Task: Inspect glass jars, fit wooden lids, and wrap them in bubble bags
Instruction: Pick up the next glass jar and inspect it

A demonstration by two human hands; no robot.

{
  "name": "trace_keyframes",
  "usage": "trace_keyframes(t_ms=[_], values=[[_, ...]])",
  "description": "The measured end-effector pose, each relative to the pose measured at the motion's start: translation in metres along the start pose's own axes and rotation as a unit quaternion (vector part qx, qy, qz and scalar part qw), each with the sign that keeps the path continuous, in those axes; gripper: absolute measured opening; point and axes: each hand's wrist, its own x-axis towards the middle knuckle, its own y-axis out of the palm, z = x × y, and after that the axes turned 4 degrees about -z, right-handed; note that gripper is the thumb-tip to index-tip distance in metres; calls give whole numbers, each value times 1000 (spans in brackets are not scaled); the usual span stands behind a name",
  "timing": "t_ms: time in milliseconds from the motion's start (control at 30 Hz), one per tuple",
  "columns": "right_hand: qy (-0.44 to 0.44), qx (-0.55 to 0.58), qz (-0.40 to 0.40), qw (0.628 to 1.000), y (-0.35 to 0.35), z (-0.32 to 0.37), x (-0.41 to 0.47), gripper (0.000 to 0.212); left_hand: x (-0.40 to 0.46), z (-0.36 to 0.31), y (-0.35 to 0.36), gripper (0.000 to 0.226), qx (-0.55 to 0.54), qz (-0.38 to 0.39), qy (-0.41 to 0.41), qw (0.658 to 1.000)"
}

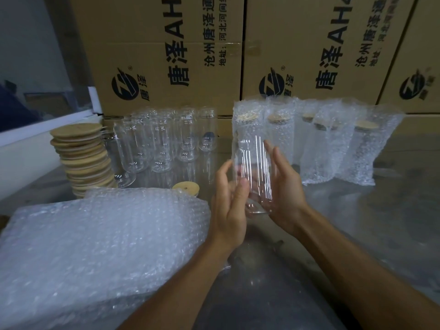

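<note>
Head view has us partway through the job: we hold one bare glass jar (253, 172) upright above the surface (381, 222), the left hand (229, 198) cupping its near side with thumb and fingers curled on the glass, the right hand (283, 186) pressed along the other side with fingers nearly straight. It has no lid, so we judge this is the inspection step. Five wrapped jars (316, 141) with wooden tops stand finished to the right. A cluster of unwrapped jars (166, 141) waits at the back left, beside the stack of wooden lids (82, 158); one loose lid (182, 188) lies near. The pile of bubble bags (100, 246) sits front left, within reach. Cardboard cartons (166, 55) wall off the rear.
</note>
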Motion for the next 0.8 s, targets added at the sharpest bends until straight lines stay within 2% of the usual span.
trace_keyframes(t_ms=[100,133,200,233,300,400,500,667,733,800], values=[[39,7,35,999,-3,3,-5,44,0,-1,1,51,7,10,-28,1000],[34,-11,26,999,-3,3,-5,48,0,-2,1,53,24,15,-37,999],[-12,-55,-39,998,-2,0,-1,38,0,-1,1,51,64,20,-35,997],[-43,-77,-72,994,0,0,0,45,0,-2,1,48,79,19,-24,996],[-101,-150,-84,980,3,-5,-1,66,1,-1,1,46,94,25,-12,995],[-178,-216,-89,956,10,-9,-7,63,2,2,1,61,81,20,-12,996],[-151,-176,-60,971,10,-4,-5,61,1,1,1,62,53,5,-12,998],[-37,-56,-18,998,11,3,-5,77,2,-1,1,47,19,-16,-41,999],[14,-28,-16,999,11,4,-6,77,2,0,0,53,26,-7,-36,999],[18,-43,-32,998,8,2,-5,72,0,1,1,62,52,9,-29,998]])
